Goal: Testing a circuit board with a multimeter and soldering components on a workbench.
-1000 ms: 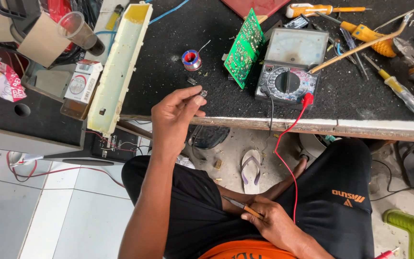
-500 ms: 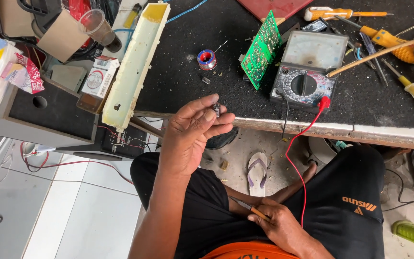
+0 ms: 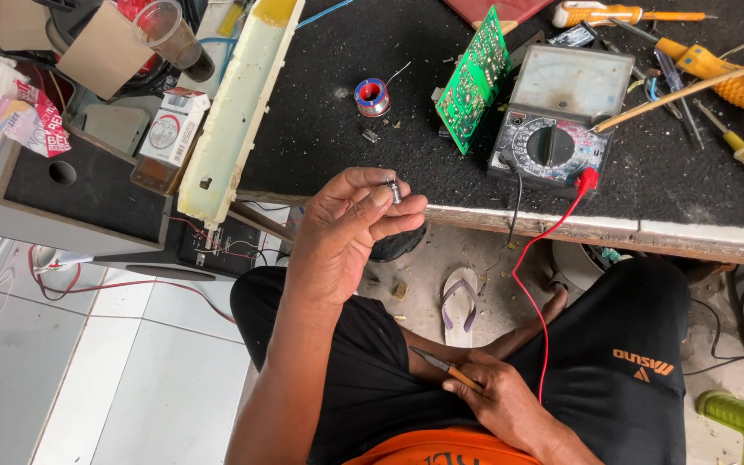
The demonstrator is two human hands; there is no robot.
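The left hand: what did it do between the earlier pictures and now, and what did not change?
The left hand drew back from the bench edge toward the body and lifted the small component, which stays pinched in its fingertips. The right hand stayed on the lap, holding the thin probe. The multimeter, green circuit board and solder spool did not move.

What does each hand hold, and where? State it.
The left hand pinches a small component by its body between its fingertips. The right hand grips a thin probe at its rear end.
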